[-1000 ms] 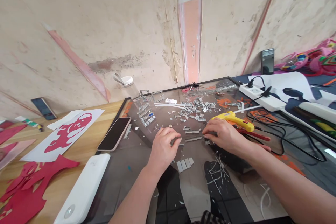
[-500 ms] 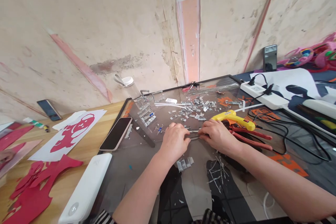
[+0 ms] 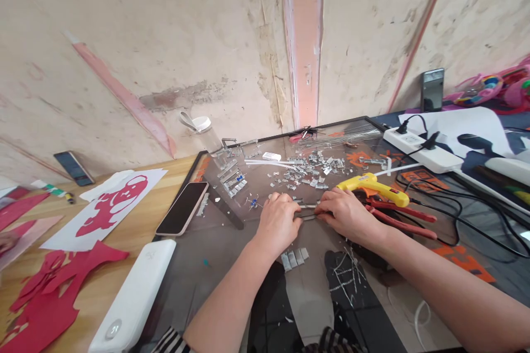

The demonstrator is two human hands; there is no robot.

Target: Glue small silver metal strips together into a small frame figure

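Just above the glass tabletop [image 3: 232, 292], a thin silvery strip [image 3: 307, 207] spans the gap between my hands. The fingertips of my left hand [image 3: 278, 220] pinch its left end, and those of my right hand [image 3: 346, 214] pinch the right end. Beyond my fingers lies a scattered heap of small metal pieces [image 3: 314, 168]. A joined row of flat silvery pieces [image 3: 295, 259] rests nearer to me, below my left hand. Beside it is a loose pile of twisted wire bits [image 3: 348, 276]. My fingers hide both ends of the strip.
Right of my right hand sit a yellow glue gun [image 3: 372, 187] and red-handled pliers [image 3: 408, 223], with black cables running to a white power strip [image 3: 422, 149]. To the left lie a phone [image 3: 182, 209], a white power bank [image 3: 134, 292] and red paper cutouts [image 3: 53, 309]. A bottle [image 3: 207, 135] stands behind.
The view has shifted slightly, so most things sit a little differently in it. Both hands keep nearly the same pose over the strip.
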